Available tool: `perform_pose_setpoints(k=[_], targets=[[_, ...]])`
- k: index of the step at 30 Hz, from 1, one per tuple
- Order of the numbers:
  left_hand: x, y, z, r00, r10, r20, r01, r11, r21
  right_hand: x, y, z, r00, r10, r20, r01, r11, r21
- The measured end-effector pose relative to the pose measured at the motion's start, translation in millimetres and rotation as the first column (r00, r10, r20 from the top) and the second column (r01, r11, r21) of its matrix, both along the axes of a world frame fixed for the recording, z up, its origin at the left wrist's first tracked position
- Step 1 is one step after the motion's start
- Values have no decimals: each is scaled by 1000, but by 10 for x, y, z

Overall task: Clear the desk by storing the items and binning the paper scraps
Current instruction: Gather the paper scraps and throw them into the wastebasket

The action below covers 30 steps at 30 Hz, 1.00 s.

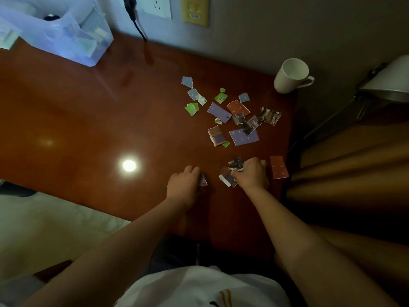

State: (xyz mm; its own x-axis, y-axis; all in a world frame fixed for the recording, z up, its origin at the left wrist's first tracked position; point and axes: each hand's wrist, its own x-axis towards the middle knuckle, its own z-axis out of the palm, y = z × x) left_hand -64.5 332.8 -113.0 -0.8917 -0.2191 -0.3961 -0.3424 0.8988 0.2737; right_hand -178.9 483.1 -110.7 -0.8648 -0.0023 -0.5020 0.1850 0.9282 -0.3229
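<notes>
Several torn paper scraps (pixel 232 116) in purple, green, red and photo print lie scattered on the right half of the reddish wooden desk (pixel 99 120). My right hand (pixel 251 173) is closed over a small bunch of scraps (pixel 230 173) near the desk's front right. My left hand (pixel 184 185) is closed on a small scrap (pixel 203 181) just to the left of it. A red scrap (pixel 279 167) lies flat by the right edge, beside my right hand.
A white mug (pixel 291 75) stands at the back right corner. A translucent plastic bag (pixel 59 34) with items sits at the back left. A black cable (pixel 138 23) hangs from the wall. A lamp (pixel 389 83) and curtains are off the right edge.
</notes>
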Motion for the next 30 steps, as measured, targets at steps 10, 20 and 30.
perform_pose_setpoints(k=[10, 20, 30], targets=[[-46, -97, 2, 999, -18, 50, 15, 998, 58, 7, -9, 2, 1000, 25, 8, -24, 995, -100], [-228, -15, 126, 917, 302, 260, -398, 682, 614, -23, 158, 196, 889, -320, 328, 457, 668, -588], [-363, 131, 136, 790, 445, 422, -585, 338, 737, 179, 110, 65, 982, 181, 58, -176, 981, -83]])
